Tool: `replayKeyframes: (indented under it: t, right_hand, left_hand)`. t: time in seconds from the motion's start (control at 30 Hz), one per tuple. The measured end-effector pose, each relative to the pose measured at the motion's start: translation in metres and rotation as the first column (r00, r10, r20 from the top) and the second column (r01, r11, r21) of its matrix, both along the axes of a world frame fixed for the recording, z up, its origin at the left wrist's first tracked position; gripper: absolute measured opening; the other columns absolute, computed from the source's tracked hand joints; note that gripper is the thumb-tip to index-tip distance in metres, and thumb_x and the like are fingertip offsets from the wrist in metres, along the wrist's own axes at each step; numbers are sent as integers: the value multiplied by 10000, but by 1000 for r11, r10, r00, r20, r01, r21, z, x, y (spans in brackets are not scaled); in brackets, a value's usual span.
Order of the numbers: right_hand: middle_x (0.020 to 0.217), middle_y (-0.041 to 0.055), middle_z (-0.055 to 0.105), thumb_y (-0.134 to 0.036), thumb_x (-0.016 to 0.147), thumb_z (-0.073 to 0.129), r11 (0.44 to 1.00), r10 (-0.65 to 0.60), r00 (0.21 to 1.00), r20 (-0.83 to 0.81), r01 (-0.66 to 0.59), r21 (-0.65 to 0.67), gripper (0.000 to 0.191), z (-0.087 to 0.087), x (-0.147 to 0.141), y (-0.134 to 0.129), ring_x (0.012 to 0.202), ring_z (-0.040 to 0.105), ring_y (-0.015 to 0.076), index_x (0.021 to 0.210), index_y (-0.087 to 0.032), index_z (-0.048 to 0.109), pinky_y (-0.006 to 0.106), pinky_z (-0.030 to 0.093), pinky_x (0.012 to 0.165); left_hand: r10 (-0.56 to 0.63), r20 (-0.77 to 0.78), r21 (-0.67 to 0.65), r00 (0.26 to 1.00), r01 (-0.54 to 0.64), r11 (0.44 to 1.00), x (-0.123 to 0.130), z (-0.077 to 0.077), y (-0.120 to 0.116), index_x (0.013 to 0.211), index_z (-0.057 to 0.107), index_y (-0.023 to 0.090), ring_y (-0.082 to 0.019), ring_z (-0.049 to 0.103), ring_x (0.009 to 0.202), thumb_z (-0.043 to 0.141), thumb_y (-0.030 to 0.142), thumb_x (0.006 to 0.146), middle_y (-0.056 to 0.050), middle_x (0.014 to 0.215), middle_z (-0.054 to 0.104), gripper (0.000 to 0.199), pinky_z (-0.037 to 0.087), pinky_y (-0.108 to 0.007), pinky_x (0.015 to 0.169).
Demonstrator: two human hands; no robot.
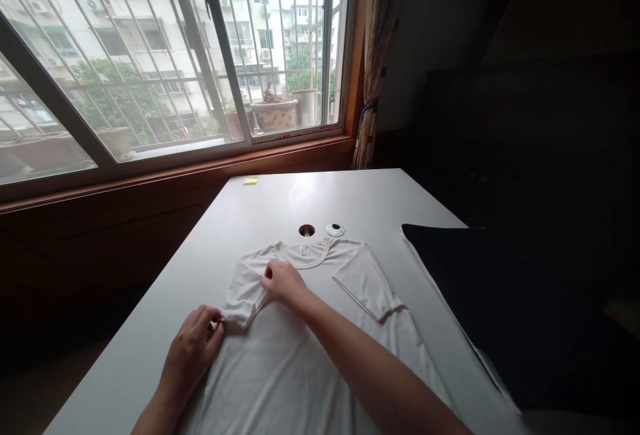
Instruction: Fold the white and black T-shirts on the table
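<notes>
A white T-shirt (300, 348) lies spread on the white table, its neckline toward the window. My left hand (193, 345) pinches the edge of the shirt's left sleeve, near the cuff. Reaching across the shirt, my right hand (284, 280) has its fingers closed on the fabric of the same sleeve, nearer the collar. The sleeve on the right side lies folded over the shirt, with creases at its cuff.
Beyond the collar the white table (350, 195) has a round hole (307, 230) and a loose ring-shaped cover (335, 230). A yellow note (251, 180) is near the far edge. Dark cloth (480, 302) covers the right side. A barred window (175, 55) stands behind.
</notes>
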State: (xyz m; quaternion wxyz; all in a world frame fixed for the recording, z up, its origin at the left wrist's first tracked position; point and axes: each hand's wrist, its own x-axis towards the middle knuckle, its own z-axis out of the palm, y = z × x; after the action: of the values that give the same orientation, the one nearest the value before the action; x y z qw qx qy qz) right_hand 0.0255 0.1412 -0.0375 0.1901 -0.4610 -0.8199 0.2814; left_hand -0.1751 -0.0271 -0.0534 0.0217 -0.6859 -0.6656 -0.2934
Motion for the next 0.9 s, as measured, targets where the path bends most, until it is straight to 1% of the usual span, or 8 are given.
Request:
replayKeyframes:
  t: [0.1,0.2,0.37,0.5,0.57,0.67,0.77,0.9]
  right_hand:
    - [911,27,731,-240,871,649,997,-29,998,-59,25,-75,121,0,5,6,809,635,173,986,-216,677,262,413,699]
    - [898,19,727,-220,862,643,996,-51,997,-52,47,-69,237,-1,9,8,807,641,175,1098,-224,668,265,405,698]
    - [959,35,727,-213,878,621,998,-32,999,4,32,50,314,-3,9,5,910,647,202,1189,-240,658,293,432,768]
    - [1092,77,702,-238,890,646,981,-40,998,39,32,190,280,-1,7,1,1034,607,242,1168,-222,671,342,448,868]
    - [1122,93,676,-291,902,669,951,-11,1000,23,3,309,216,1,8,-6,1058,582,259,1105,-216,682,367,444,898]
    - [1043,67,663,-387,916,686,870,222,975,27,-210,445,176,3,11,-23,1007,574,243,983,-225,673,369,441,893]
    - [1016,61,662,-495,888,707,755,412,905,108,-405,516,285,-1,11,-43,967,568,245,955,-225,650,376,445,854]
    - [1046,98,661,-634,833,708,716,393,895,213,-442,541,463,-13,2,-62,969,554,287,1011,-212,632,420,457,823]
  left_hand:
    - [18,7,10,1000,-18,1000,2,1,-1,953,599,258,-167,618,640,547,325,936,11,810,617,87,515,-282,601]
    - [-4,22,-5,1000,4,1000,0,0,-2,1056,640,269,-153,618,636,542,322,948,0,879,640,155,527,-270,607]
    - [-96,54,-23,994,97,995,-6,-4,-3,1003,672,266,-165,655,741,548,316,963,-35,959,645,139,563,-265,668]
    - [-98,61,-38,993,101,994,-8,-5,-2,999,666,258,-172,654,751,568,349,969,-42,960,651,137,577,-287,699]
    - [-86,73,-28,994,88,996,-8,-6,-1,1004,663,258,-178,654,750,577,366,965,-42,940,657,144,583,-294,697]
    - [-65,84,-26,994,67,997,-10,-8,1,1045,656,259,-186,652,737,591,374,954,-37,913,664,160,587,-306,686]
    - [-54,72,-32,996,56,998,-12,-10,1,1028,659,260,-190,654,740,594,365,948,-28,892,659,147,582,-313,689]
    - [-31,56,-18,998,32,999,-12,-12,1,996,648,258,-192,648,734,589,347,943,-23,876,655,120,567,-318,687]
